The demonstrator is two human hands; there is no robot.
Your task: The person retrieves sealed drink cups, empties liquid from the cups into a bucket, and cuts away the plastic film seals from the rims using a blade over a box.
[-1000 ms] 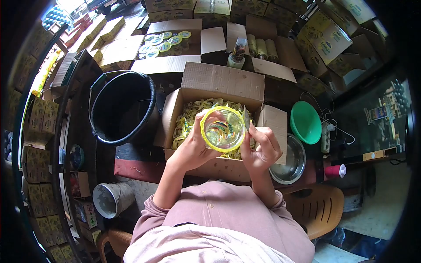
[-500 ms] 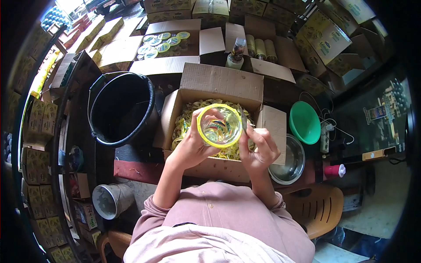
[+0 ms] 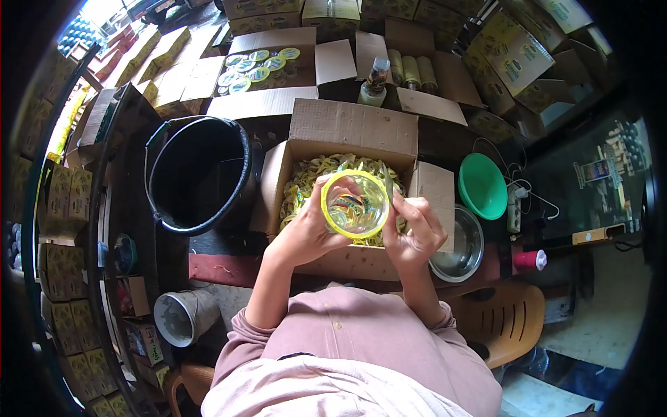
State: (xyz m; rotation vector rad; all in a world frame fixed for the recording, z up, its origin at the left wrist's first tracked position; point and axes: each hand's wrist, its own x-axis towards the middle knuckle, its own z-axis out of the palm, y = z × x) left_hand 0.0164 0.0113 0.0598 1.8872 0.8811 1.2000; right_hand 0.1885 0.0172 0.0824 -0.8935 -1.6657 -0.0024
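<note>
My left hand (image 3: 309,229) is wrapped round a clear plastic cup (image 3: 356,203), whose yellow-rimmed end faces me. Printed colours show through its wall. In my right hand (image 3: 415,233), a thin knife (image 3: 388,181) is pinched, its blade pointing up along the right side of the yellow rim. Whether the blade touches the rim I cannot tell. Both hands hover over an open cardboard box (image 3: 354,125), which holds many yellowish trimmings (image 3: 306,182).
Left of the box stands a black bucket (image 3: 156,177). At right are a green basin (image 3: 481,186), a metal bowl (image 3: 474,254) and a power strip (image 3: 514,212). Behind, another carton (image 3: 264,101) holds lidded cups, beside a bottle (image 3: 375,80). A grey bucket (image 3: 177,320) sits lower left.
The cup and both hands appear slightly further right and lower, while the view itself has shifted a little. The grip on cup and knife looks the same.
</note>
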